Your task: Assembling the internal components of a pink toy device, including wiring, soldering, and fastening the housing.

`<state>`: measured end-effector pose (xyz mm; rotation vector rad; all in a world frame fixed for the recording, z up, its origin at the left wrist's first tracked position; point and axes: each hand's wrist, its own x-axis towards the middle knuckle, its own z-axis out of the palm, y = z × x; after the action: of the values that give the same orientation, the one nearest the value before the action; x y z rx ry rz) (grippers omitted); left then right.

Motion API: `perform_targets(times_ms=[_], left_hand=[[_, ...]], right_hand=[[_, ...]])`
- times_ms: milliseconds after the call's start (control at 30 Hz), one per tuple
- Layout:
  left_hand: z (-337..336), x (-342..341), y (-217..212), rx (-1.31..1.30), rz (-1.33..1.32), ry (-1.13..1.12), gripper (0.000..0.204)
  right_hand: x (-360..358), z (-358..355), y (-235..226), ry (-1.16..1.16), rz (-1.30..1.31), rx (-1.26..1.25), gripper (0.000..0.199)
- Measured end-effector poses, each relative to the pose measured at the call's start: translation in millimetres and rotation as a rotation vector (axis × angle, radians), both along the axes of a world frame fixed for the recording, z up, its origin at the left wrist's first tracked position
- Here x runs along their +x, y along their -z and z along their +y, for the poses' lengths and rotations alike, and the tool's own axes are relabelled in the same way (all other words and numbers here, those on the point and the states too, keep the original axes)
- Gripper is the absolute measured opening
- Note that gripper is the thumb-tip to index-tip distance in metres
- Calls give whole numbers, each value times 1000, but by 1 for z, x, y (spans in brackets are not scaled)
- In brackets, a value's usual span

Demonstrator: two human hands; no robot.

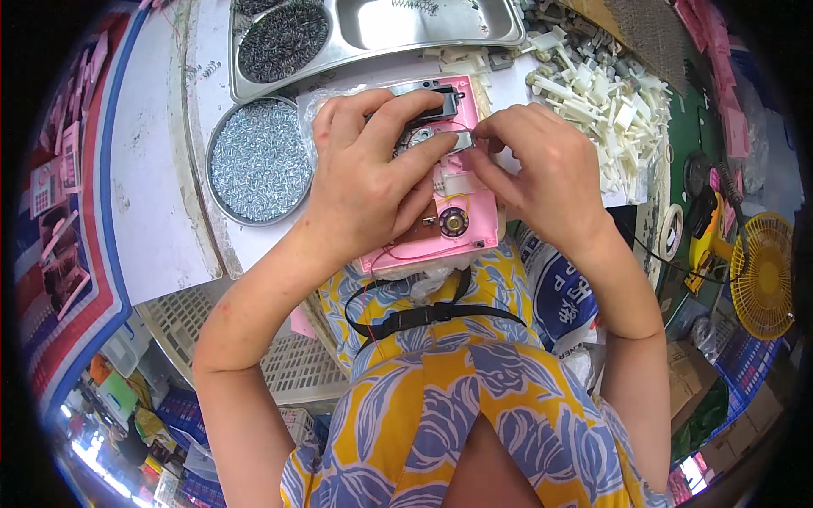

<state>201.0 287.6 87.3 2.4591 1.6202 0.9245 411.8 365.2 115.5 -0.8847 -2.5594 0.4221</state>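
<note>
A pink plastic casing (484, 186) lies open before me, with wires, a small round speaker (454, 222) and a brown circuit board (419, 229) inside. My left hand (368, 165) grips it from the left: two fingers reach a black part (440, 106) near its top, and the thumb presses a small silvery-white piece (462, 140). From the right, my right hand (542, 165) pinches at that piece's edge. A thin reddish wire runs close to those fingertips. Whatever sits between them is too small to make out. My left palm covers part of the casing.
To the left stands a round tray (213, 182) of small screws. Behind is a metal tray (373, 57) with dark springs. White plastic parts (605, 110) are heaped at the right. Further right are a yellow-handled tool (705, 233) and a yellow fan grille (762, 275).
</note>
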Motion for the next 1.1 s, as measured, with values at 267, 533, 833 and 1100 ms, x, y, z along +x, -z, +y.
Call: perform_targets(times_ms=[267, 533, 833, 1100], left_hand=[[1, 1, 1, 13, -17, -8, 35], [0, 1, 1, -9, -3, -7, 38], [-1, 1, 1, -15, -3, -18, 40], [-1, 1, 1, -26, 4, -22, 40]], right_hand=[[-2, 12, -10, -116, -122, 45, 16], [-2, 27, -13, -297, -157, 167, 14], [-3, 50, -10, -522, -200, 323, 14], [-5, 54, -16, -568, -213, 269, 16]])
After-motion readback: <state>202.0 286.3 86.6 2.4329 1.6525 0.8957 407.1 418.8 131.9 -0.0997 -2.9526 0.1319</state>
